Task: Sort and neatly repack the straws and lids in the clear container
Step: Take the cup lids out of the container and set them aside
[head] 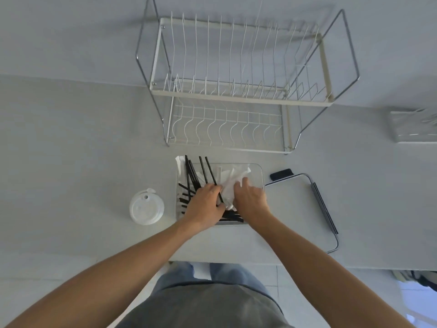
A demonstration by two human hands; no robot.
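Head view: black straws [192,172] jumbled in container [259,170]

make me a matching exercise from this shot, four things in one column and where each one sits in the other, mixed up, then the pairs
Things:
1. stack of white cup lids
2. black straws
3. wire dish rack
4. container lid with black clip

Places:
A. behind the clear container, further from the person
B. on the counter to the left of the container
C. inside the container, some poking over its far edge
D. on the counter to the right of the container

Pairs: 1-B, 2-C, 3-A, 4-D
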